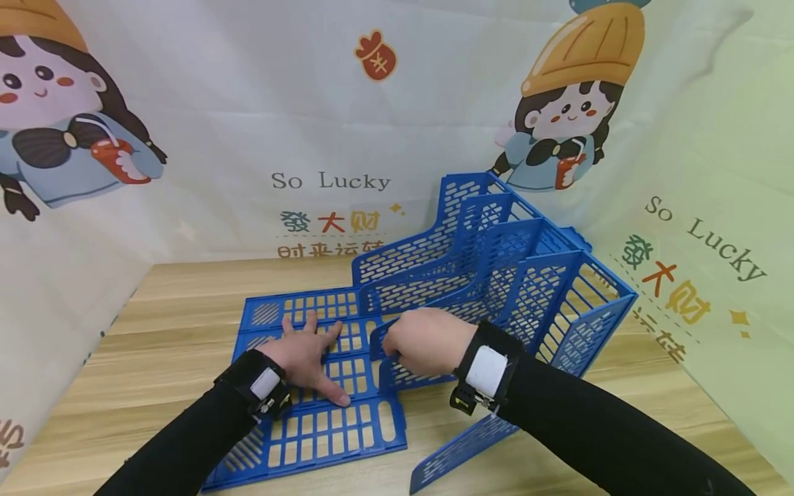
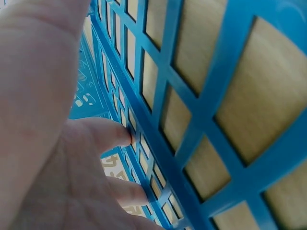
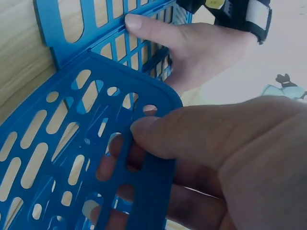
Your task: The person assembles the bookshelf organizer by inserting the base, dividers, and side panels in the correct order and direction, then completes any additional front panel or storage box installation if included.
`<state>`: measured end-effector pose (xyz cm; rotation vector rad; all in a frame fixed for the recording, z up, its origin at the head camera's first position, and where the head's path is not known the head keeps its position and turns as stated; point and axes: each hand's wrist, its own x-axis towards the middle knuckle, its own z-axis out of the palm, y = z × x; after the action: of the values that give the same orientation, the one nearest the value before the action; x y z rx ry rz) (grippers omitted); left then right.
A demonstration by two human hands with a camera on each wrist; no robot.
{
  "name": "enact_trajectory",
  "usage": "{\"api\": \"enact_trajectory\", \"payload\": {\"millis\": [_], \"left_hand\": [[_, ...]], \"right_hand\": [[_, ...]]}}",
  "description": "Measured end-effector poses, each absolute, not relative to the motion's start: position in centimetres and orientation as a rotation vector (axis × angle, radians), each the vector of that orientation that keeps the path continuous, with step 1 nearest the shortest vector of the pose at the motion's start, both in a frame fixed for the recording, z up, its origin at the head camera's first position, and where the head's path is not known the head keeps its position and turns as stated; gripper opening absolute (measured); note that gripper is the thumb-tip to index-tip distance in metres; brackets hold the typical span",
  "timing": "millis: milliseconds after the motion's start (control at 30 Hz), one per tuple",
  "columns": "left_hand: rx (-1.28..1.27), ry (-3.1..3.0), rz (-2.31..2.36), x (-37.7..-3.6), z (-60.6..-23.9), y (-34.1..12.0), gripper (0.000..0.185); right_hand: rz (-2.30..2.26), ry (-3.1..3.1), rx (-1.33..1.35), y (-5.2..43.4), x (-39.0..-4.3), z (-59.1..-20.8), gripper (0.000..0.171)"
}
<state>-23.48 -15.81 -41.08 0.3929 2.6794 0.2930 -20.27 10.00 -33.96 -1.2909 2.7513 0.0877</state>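
A blue plastic file rack with slotted upright dividers (image 1: pixel 403 265) stands at centre right. Its flat lattice panel (image 1: pixel 335 446) lies on the table to the left. My left hand (image 1: pixel 304 355) is spread over that panel with straight fingers pressing on it; the left wrist view has its fingertips against the lattice (image 2: pixel 151 127). With the right hand (image 1: pixel 428 341) I grip the rounded front end of a slotted divider (image 3: pixel 153 191), thumb on the near face and fingers behind, showing through the slots. This end stands beside the lattice panel's right edge.
The wood-grain table (image 1: pixel 167 317) extends around the rack. A printed cloth backdrop (image 1: pixel 248 89) rises behind and along both sides. One separate-looking blue side panel (image 1: pixel 459 448) slants toward the front, under my right forearm. The rack's tall barred back (image 1: pixel 583 303) stands at the right.
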Motion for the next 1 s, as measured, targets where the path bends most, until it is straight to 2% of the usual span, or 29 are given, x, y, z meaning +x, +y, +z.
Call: {"api": "enact_trajectory", "payload": {"millis": [133, 233, 400, 467, 667, 1000], "left_hand": [[0.39, 2.683, 0.278, -23.6, -41.0, -15.7, 0.146], [0.389, 2.686, 0.261, -23.8, -41.0, -15.6, 0.147], [0.405, 2.684, 0.249, -24.0, -41.0, -15.2, 0.146], [0.408, 2.683, 0.255, -24.2, -41.1, -15.0, 0.145], [0.394, 2.671, 0.287, -24.6, -41.3, -14.7, 0.145], [0.388, 2.673, 0.28, -24.8, -41.1, -14.5, 0.146]], "right_hand": [[0.068, 2.734, -1.32, 9.8, -20.4, -34.0, 0.017], [0.021, 2.706, -1.339, 9.6, -20.6, -33.7, 0.009], [-0.023, 2.86, -1.245, 8.8, -21.4, -32.4, 0.02], [0.016, 2.946, -1.178, 8.4, -21.9, -32.1, 0.018], [0.205, 3.003, -1.03, 7.2, -23.4, -33.7, 0.015], [0.34, 3.135, -0.998, 6.2, -24.7, -34.5, 0.014]]}}
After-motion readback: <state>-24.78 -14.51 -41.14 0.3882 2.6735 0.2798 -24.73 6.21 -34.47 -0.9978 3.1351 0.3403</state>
